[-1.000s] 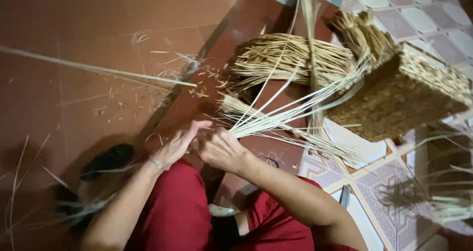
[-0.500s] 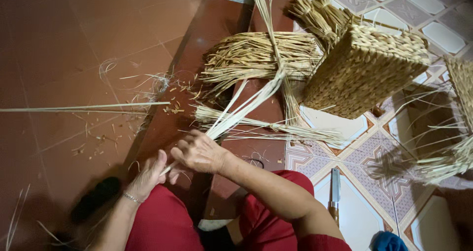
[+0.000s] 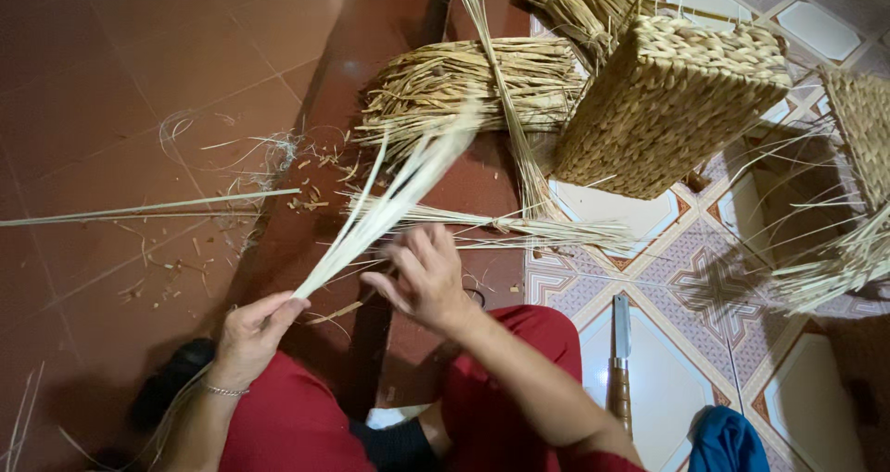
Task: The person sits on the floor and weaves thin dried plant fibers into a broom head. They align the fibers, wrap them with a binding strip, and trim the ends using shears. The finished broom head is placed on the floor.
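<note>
Fingers of your left hand (image 3: 252, 328) are pinched around the lower end of a pale bunch of straw strands (image 3: 399, 194), which rises blurred from that grip up and to the right over the red tile floor (image 3: 111, 82). Loose single stalks and trimmings lie scattered on the floor to the left of it. Your right hand (image 3: 422, 277) hovers beside the bunch with its fingers spread and loosened, gripping nothing, just above another sheaf (image 3: 519, 229) lying flat. By the look of it you are drawing out and sorting strands for weaving; the next move seems to call for the right hand to close on the bunch and steady it. Further right sit a tied bundle of straw (image 3: 464, 82), a woven basket (image 3: 667, 101) tipped on its side, and a knife (image 3: 619, 361) on the patterned tiles.
</note>
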Motion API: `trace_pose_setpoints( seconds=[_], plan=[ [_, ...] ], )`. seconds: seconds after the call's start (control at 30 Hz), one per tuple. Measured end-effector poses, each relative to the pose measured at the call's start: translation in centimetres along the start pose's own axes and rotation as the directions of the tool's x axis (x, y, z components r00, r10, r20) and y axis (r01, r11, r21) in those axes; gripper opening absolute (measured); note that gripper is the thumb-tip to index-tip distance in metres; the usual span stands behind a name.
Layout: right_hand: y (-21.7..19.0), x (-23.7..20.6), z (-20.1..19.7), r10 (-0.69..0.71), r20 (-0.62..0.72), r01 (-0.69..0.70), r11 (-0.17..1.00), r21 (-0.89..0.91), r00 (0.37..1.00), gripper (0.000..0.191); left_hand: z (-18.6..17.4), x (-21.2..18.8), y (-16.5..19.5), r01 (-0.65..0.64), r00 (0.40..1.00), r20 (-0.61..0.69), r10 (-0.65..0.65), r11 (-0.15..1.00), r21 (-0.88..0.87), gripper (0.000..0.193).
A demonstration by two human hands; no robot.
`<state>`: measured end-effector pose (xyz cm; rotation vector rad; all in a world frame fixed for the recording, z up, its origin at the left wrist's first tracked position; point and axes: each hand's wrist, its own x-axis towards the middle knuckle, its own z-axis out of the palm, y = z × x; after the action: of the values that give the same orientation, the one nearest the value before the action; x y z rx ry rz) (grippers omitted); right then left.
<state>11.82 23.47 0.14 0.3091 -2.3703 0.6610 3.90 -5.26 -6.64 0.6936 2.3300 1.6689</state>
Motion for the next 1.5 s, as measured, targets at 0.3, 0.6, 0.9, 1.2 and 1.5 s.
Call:
trace_pose_setpoints(
  seconds=[0.3,0.6,0.9,1.2,1.5],
  plan=[
    [3.4,0.2,3.4,0.442,0.665,-0.354,-0.599,0.719,0.602,0.070,0.4,0.0,-0.3,0.062,0.979,0.188,-0.077,0.994,0.088,0.024],
    [13.3,-1.7,3.1,0.781,0.392,0.123,-0.505,0.854,0.487,0.035,-1.3,0.7,-1.8,0.240,0.920,0.212,-0.331,0.901,0.362,0.032],
    [15.2,-2.9,0.3,0.818,0.322,0.081,-0.405,0.911,0.478,0.045,-2.6,1.8,-4.5,0.274,0.866,0.131,-0.482,0.677,0.683,0.036],
    [12.9,-3.6,0.4,0.813,0.322,-0.038,-0.348,0.937,0.486,0.061,-2.3,3.0,-7.1,0.144,0.721,0.178,-0.669,0.396,0.907,0.038],
    [7.7,-2.3,3.9,0.681,0.411,0.006,-0.521,0.854,0.606,0.062,7.2,6.3,2.4,-0.177,0.897,0.439,-0.047,0.872,0.456,0.079]
  ],
)
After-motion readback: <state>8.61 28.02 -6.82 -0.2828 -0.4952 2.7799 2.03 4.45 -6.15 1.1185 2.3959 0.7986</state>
